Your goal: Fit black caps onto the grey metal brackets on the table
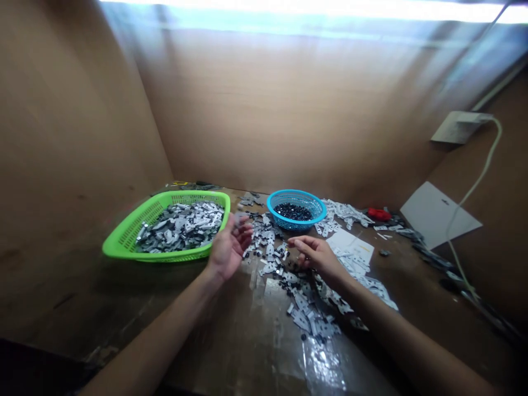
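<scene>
My left hand [231, 247] is raised beside the right rim of a green plastic basket [119, 253], palm turned inward. Its fingers are loosely curled and apart; a greyish blur shows at the fingertips. The basket holds a heap of small grey and white flat plastic parts [185, 225]. My right hand [317, 257] hovers over scattered grey parts [307, 308] and small black round pieces, thumb and forefinger brought together. Whatever lies between them is too small to make out. Behind it stands a blue round basket [274, 212] with many small black pieces [295, 212] inside.
White flat parts [344, 212] lie in a pile right of the blue basket, near a red object [378, 214]. A white sheet [355, 245] is on the table. A white card [439, 214] and a hanging cable [480, 181] are at the right. Wooden panels enclose the table.
</scene>
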